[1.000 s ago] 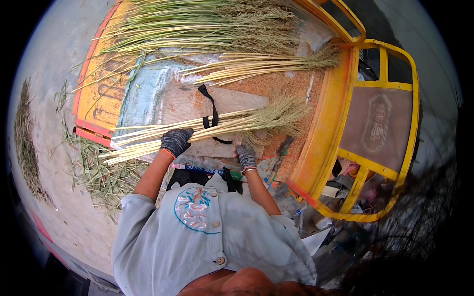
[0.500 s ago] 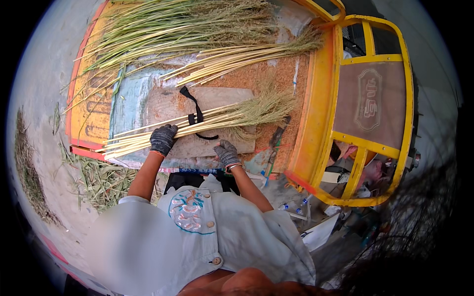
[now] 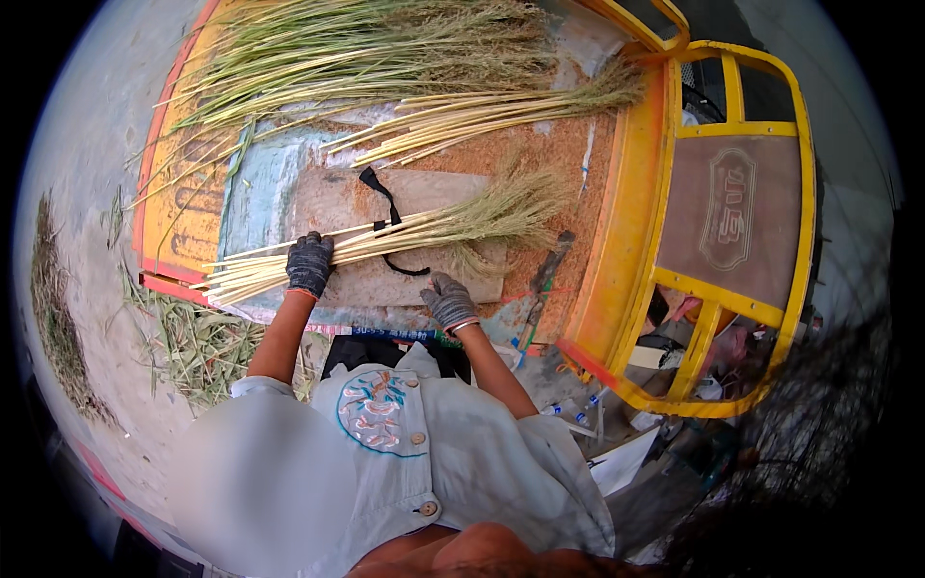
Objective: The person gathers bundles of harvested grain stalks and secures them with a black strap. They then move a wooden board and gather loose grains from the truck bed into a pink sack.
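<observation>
My left hand (image 3: 309,265), in a dark grey knitted glove, closes over the lower part of a bundle of pale grass stalks (image 3: 371,241) with feathery seed heads pointing right. The stalks lie across a worn wooden board (image 3: 434,289). A black strap (image 3: 394,204) passes under the bundle, one end beyond it and the other on my side. Close to that near end is my right hand (image 3: 449,302), gloved too, thumb and fingers slightly apart and bent. It is off the stalks, and I see nothing in it.
Beyond the board lie a smaller sorted bunch of stalks (image 3: 453,122) and a large heap of green stalks (image 3: 376,53). All rest on an orange cargo bed (image 3: 178,226) with reddish grain-like litter. A yellow cab frame (image 3: 617,250) rises at right; leaf scraps (image 3: 207,352) cover ground at left.
The view has shifted slightly. My left hand has moved a little up over the stalks, and my right hand has come closer to the strap's near end.
</observation>
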### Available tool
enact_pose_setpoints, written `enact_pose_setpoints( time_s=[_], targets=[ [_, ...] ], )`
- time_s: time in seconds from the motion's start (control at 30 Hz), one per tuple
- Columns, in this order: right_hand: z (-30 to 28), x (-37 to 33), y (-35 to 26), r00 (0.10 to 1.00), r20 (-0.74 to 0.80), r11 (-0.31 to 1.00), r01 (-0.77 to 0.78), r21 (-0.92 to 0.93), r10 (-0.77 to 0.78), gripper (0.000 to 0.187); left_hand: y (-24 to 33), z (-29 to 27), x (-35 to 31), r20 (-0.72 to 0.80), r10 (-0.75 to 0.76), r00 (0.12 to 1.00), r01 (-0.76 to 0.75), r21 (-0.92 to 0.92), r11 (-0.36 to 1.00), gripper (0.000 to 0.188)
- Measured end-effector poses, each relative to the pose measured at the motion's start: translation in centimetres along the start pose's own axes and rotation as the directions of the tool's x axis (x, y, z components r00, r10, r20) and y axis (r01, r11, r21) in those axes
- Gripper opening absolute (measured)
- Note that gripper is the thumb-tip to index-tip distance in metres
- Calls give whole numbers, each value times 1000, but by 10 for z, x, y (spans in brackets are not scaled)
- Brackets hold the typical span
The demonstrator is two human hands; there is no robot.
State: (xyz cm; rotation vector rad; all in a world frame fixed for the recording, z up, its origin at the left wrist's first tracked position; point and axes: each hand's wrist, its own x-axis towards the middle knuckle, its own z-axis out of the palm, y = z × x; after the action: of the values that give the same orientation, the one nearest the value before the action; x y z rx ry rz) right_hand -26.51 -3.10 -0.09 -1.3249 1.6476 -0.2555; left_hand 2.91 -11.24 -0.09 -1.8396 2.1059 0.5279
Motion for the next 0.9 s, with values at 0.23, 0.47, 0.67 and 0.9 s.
enact_pose_setpoints(
  time_s=[0.23,0.47,0.67,0.9],
  targets=[
    [-49,21,-51,981,121,985,159,-70,-149,35,10,-10,-6,-38,47,998,-50,-91,995,78],
    [-140,155,-101,958,-42,676,-169,718,285,32,25,-24,-4,57,-9,998,17,-150,988,92],
    [-207,333,-9,580,-119,380,-352,855,806,27,36,-25,1,-57,-70,996,49,-312,949,87],
    [-295,457,121,300,-261,369,-396,841,917,40,46,-30,15,-36,63,997,-70,-265,962,91]
  ],
)
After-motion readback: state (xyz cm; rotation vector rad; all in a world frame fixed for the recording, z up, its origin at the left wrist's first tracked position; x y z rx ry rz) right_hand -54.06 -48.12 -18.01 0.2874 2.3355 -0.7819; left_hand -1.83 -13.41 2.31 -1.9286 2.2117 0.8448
